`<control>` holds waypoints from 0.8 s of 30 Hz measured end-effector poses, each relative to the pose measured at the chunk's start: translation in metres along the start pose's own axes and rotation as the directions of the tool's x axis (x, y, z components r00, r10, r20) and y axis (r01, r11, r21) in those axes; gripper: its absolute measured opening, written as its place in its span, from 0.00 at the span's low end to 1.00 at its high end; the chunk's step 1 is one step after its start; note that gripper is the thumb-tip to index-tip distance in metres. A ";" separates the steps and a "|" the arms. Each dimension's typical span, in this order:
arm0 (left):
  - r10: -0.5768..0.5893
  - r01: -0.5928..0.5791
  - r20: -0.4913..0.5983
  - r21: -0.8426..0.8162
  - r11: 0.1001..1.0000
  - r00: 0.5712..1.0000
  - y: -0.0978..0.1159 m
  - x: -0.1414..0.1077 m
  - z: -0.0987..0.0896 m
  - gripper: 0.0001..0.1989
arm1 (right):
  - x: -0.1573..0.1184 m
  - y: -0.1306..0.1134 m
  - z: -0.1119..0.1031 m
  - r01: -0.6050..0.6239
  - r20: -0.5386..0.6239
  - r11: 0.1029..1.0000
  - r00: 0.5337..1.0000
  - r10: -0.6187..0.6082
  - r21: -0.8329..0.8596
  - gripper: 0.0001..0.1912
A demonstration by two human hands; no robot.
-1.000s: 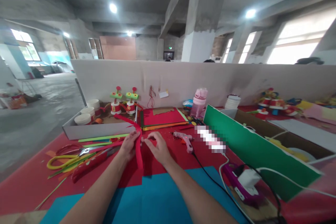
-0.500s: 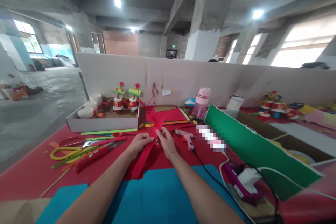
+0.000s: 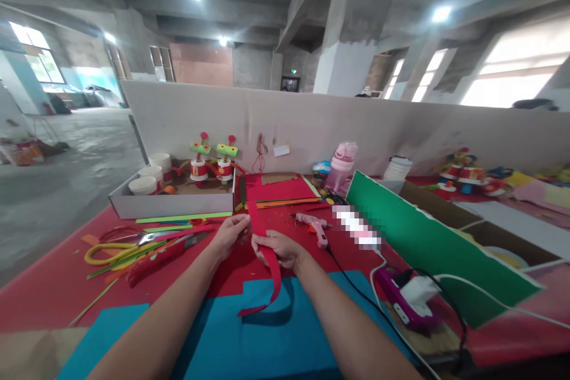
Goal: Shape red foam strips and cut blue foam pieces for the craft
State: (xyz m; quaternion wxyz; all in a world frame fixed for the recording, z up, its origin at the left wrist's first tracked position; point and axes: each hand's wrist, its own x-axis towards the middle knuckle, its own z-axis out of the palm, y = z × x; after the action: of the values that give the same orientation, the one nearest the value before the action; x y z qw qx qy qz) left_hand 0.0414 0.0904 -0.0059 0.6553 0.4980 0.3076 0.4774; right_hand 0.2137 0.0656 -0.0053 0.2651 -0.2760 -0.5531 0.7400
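A long red paper strip (image 3: 272,270) hangs from my right hand (image 3: 276,248), whose thumb and fingers close on its middle. The strip's upper end rises above the hand, and its lower end curls over the blue sheets (image 3: 267,338). My left hand (image 3: 233,234) is just left of the strip, its fingertips pinched together near the strip's edge; whether something small is between them is too small to tell. A pink glue gun (image 3: 317,227) lies to the right of my hands. Scissors with yellow and red handles (image 3: 109,254) lie among colored strips at the left.
At the back left, a white box (image 3: 173,208) holds paper cups and two cup figures (image 3: 198,170). A pink bottle (image 3: 342,167) stands behind. At the right are a green board (image 3: 427,246), a purple power strip (image 3: 407,303) and cables.
The red strip has turned and now curls down over the blue sheets. My left hand has come off it, while my right hand has moved lower along with it. The view has shifted slightly.
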 end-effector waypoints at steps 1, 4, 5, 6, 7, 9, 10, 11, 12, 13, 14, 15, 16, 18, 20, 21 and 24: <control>0.015 -0.015 -0.010 -0.003 1.000 1.000 0.000 0.000 0.001 0.20 | 0.001 0.001 0.000 -0.018 -0.003 1.000 1.000 0.018 -0.012 0.19; 0.015 -0.015 -0.056 -0.008 1.000 0.998 0.001 -0.001 0.003 0.22 | 0.004 0.004 -0.001 -0.049 -0.005 0.999 0.999 0.049 -0.020 0.20; 0.000 -0.001 -0.068 -0.016 1.000 0.998 0.003 -0.001 0.004 0.23 | 0.004 0.004 -0.001 -0.052 -0.003 0.999 0.999 0.052 -0.011 0.20; -0.015 0.013 -0.077 -0.024 1.000 0.997 0.004 -0.002 0.005 0.23 | 0.005 0.004 0.000 -0.051 -0.002 0.999 0.999 0.051 0.002 0.21; -0.028 0.025 -0.079 -0.030 0.999 0.996 0.005 -0.002 0.005 0.24 | 0.005 0.003 0.001 -0.048 -0.004 0.999 0.999 0.048 0.015 0.23; -0.038 0.037 -0.052 -0.025 0.999 0.998 0.005 -0.003 0.006 0.23 | 0.004 0.002 0.003 -0.036 -0.008 0.999 0.999 0.036 0.031 0.26; -0.036 0.035 -0.028 -0.017 0.999 0.999 0.005 -0.003 0.007 0.22 | 0.003 0.001 0.004 -0.030 -0.013 0.999 0.999 0.031 0.029 0.28; -0.031 0.031 -0.006 -0.009 0.999 1.000 0.004 -0.003 0.007 0.22 | 0.002 0.000 0.005 -0.028 -0.018 0.999 0.999 0.029 0.023 0.30; -0.026 0.026 0.011 0.004 1.000 1.000 0.003 -0.003 0.007 0.21 | 0.002 -0.001 0.006 -0.032 -0.023 0.999 0.999 0.032 0.016 0.31; -0.016 0.016 0.016 0.024 1.000 1.000 0.002 -0.003 0.007 0.20 | 0.002 -0.001 0.006 -0.039 -0.029 0.999 0.999 0.040 0.008 0.32; 0.003 -0.003 0.003 0.047 0.999 1.000 0.001 -0.002 0.006 0.20 | 0.002 -0.001 0.006 -0.050 -0.039 0.999 0.998 0.050 0.004 0.32; 0.032 -0.030 -0.027 0.071 0.997 0.999 0.001 -0.001 0.006 0.20 | 0.003 0.000 0.006 -0.056 -0.057 0.998 0.997 0.057 0.006 0.32; 0.072 -0.066 -0.067 0.093 0.994 0.995 0.001 0.000 0.005 0.19 | 0.005 0.000 0.005 -0.051 -0.087 0.999 0.995 0.053 0.018 0.31; 0.157 -0.138 -0.159 0.127 0.982 0.975 0.004 0.002 0.002 0.20 | 0.009 0.002 0.003 0.015 -0.176 0.997 0.984 -0.001 0.076 0.27; 0.204 -0.174 -0.234 0.143 0.974 0.951 0.006 0.003 -0.002 0.20 | 0.013 0.003 -0.001 0.138 -0.280 0.978 0.956 -0.090 0.155 0.22; 0.214 -0.181 -0.253 0.146 0.972 0.943 0.006 0.003 -0.003 0.20 | 0.015 0.004 -0.003 0.190 -0.318 0.965 0.940 -0.125 0.181 0.20; 0.220 -0.189 -0.266 0.137 0.972 0.939 0.005 0.004 -0.006 0.19 | 0.018 0.005 -0.008 0.256 -0.357 0.948 0.917 -0.176 0.188 0.19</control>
State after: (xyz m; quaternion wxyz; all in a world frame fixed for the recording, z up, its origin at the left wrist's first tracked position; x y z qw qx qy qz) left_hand 0.0364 0.0969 -0.0024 0.5238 0.4901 0.3692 0.5909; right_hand 0.2062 0.0816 -0.0142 0.4663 -0.3023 -0.4373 0.7070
